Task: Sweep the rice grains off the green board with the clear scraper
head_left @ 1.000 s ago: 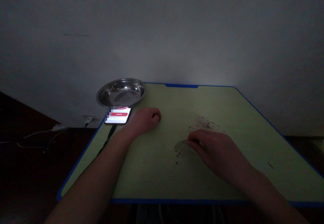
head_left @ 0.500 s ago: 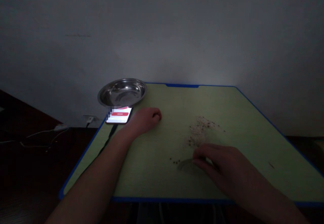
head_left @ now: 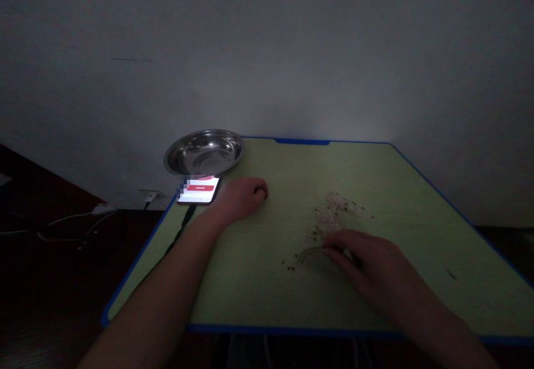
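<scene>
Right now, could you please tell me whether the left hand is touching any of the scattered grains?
Apart: the head view shows bare green tabletop between the left hand and the scattered grains.

Pale green tabletop (head_left: 354,168) with blue edging
A stainless-steel basin (head_left: 204,153) sits at the far left corner, a lit smartphone (head_left: 201,192) and black cord (head_left: 187,220) before it; right of center lie scattered pale grains (head_left: 329,220) and dark specks (head_left: 289,269), farther right a thin sliver (head_left: 451,275).

no legible text, phone screen (head_left: 200,195) lettering too small
</scene>
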Demonstrator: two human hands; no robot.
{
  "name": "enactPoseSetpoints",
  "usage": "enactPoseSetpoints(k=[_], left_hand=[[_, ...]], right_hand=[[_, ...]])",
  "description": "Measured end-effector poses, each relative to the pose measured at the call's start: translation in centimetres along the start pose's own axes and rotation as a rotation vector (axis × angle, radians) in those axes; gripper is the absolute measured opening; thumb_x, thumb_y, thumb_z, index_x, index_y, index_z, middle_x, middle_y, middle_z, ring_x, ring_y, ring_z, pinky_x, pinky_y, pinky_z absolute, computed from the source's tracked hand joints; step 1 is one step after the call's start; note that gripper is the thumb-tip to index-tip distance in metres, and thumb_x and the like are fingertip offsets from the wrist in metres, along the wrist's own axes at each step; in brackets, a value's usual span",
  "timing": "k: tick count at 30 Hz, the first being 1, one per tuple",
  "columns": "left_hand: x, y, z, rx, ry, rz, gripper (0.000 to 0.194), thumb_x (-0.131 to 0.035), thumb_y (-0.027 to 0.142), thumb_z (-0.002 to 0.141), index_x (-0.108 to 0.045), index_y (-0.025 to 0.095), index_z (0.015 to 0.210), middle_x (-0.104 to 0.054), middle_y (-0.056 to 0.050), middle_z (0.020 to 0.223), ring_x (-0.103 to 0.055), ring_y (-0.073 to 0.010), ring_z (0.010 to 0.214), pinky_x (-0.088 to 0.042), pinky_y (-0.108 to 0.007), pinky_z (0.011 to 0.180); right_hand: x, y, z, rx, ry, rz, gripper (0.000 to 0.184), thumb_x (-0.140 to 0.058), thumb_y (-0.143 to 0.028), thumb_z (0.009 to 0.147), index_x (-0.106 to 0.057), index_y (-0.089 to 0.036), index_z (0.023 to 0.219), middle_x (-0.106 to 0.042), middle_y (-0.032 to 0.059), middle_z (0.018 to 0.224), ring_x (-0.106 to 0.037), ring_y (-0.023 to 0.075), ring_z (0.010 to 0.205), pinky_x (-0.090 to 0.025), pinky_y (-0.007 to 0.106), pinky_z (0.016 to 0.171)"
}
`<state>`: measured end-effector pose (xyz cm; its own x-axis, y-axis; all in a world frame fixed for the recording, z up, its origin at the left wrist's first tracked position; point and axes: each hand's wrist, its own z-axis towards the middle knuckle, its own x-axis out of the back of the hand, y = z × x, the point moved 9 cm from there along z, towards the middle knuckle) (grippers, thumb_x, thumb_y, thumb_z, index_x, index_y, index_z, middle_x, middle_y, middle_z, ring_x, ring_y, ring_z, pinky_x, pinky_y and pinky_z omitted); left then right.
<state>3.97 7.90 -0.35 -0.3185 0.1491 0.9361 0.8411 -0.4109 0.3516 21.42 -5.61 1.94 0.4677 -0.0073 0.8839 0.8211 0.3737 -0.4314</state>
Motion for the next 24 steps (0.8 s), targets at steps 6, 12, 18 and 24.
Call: enactPoseSetpoints(k=[6,12,18,24], left_hand=[[0.1,0.1,-0.2,0.004,-0.005,0.001,0.031,-0.041,0.023,0.078,-0.07,0.021,0.087,-0.072,-0.005,0.088,-0.062,-0.0191,0.078,-0.044,-0.03,0.068],[0.2,0.3,-0.2,0.017,-0.013,0.014,0.031,-0.04,0.023,0.078,-0.07,0.02,0.086,-0.072,-0.006,0.088,-0.063,-0.0202,0.079,-0.044,-0.031,0.069],[0.2,0.3,-0.2,0.033,-0.018,0.01,0.031,-0.041,0.024,0.078,-0.07,0.022,0.088,-0.072,-0.005,0.088,-0.063,-0.019,0.077,-0.044,-0.03,0.067],[0.3,0.3,-0.2,0.033,-0.008,0.005,0.03,-0.042,0.023,0.077,-0.07,0.021,0.086,-0.072,-0.005,0.087,-0.063,-0.0192,0.076,-0.044,-0.029,0.066]], right_hand=[[-0.5,-0.9,0.3,0.006,-0.013,0.037,0.018,-0.048,-0.026,0.092,-0.065,-0.023,0.088,-0.071,0.0008,0.081,-0.067,0.0167,0.07,-0.049,0.029,0.064],[-1.0,-1.0,0.6,-0.013,-0.041,-0.021,0.019,-0.047,-0.025,0.092,-0.066,-0.023,0.089,-0.071,0.0015,0.083,-0.067,0.0188,0.071,-0.05,0.032,0.065],[0.4,0.4,0.6,-0.031,0.051,-0.091,0.02,-0.048,-0.029,0.092,-0.067,-0.023,0.092,-0.073,0.0032,0.087,-0.068,0.02,0.073,-0.051,0.033,0.066],[0.0,-0.7,0.6,-0.003,0.009,0.008,0.017,-0.049,-0.027,0.091,-0.065,-0.024,0.088,-0.071,0.0008,0.081,-0.067,0.0173,0.07,-0.05,0.03,0.064]])
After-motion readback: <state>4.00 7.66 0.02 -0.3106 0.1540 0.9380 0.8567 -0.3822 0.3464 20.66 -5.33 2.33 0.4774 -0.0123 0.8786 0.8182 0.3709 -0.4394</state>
